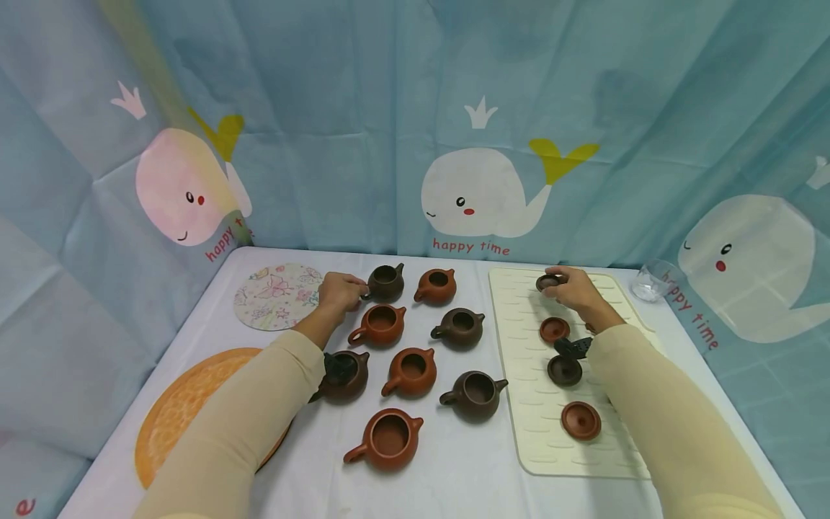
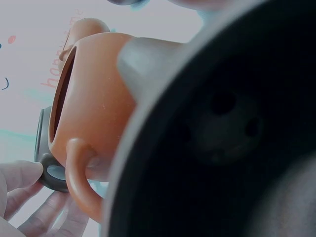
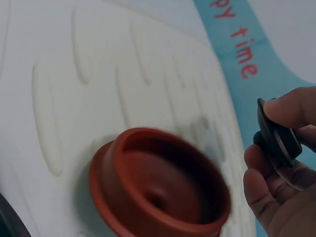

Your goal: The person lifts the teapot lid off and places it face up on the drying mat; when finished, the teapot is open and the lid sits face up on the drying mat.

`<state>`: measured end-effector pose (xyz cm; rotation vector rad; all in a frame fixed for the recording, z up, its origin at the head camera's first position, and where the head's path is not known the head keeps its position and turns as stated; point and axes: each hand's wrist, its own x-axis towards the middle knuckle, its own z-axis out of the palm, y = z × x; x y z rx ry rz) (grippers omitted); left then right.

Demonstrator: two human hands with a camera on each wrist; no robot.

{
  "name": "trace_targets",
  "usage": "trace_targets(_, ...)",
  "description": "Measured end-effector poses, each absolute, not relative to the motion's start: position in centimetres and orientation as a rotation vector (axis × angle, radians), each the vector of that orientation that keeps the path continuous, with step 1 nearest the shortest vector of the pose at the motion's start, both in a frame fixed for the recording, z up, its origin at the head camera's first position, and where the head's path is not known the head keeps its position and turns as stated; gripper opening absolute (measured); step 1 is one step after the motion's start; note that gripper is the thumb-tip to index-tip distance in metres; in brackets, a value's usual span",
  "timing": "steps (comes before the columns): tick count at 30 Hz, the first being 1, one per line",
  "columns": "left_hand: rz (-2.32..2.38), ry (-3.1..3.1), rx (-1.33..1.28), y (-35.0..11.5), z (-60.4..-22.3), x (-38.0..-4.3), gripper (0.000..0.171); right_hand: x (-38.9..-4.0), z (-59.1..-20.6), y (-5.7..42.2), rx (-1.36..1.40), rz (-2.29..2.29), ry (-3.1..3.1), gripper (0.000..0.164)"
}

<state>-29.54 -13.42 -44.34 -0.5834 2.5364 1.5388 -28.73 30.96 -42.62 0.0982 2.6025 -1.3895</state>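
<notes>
At the back of the table my left hand [image 1: 342, 292] pinches the handle of a dark brown teapot [image 1: 385, 282], its mouth uncovered. In the left wrist view, thumb and fingers meet at that handle [image 2: 55, 173], while a reddish teapot [image 2: 98, 98] and a large dark one in front hide much of the scene. Over the far end of a cream mat [image 1: 528, 432], my right hand [image 1: 576, 290] holds a small dark teapot lid [image 1: 548, 282] between thumb and fingers. The right wrist view has this lid [image 3: 276, 136] tilted on edge, above a reddish lid [image 3: 153, 182] lying rim up.
Several lidless teapots stand between the hands, among them a reddish one [image 1: 389, 440] nearest. More lids, one dark [image 1: 564, 370] and one reddish [image 1: 581, 421], lie on the mat. A clear cup [image 1: 648, 282] stands back right; a floral round mat [image 1: 272, 299] and an orange round mat [image 1: 188, 389] lie left.
</notes>
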Motion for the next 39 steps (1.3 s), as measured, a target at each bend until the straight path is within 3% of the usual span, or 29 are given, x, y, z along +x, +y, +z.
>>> trace_targets(7, 1.527, 2.528, -0.590, -13.3, -44.6, -29.4, 0.014, -29.2, -44.7, 31.3, 0.119, -1.227, 2.672, 0.058)
trace_targets(23, 1.535, 2.523, -0.589, -13.3, -44.4, -29.0, 0.014, -28.8, -45.3, 30.8, 0.070, -0.965, 2.767, 0.060)
trace_targets(39, 1.538, 2.608, -0.451, -14.5, -42.5, -28.6, 0.023, -28.5, -42.5, 32.3, 0.069, -1.032, 2.803, 0.064)
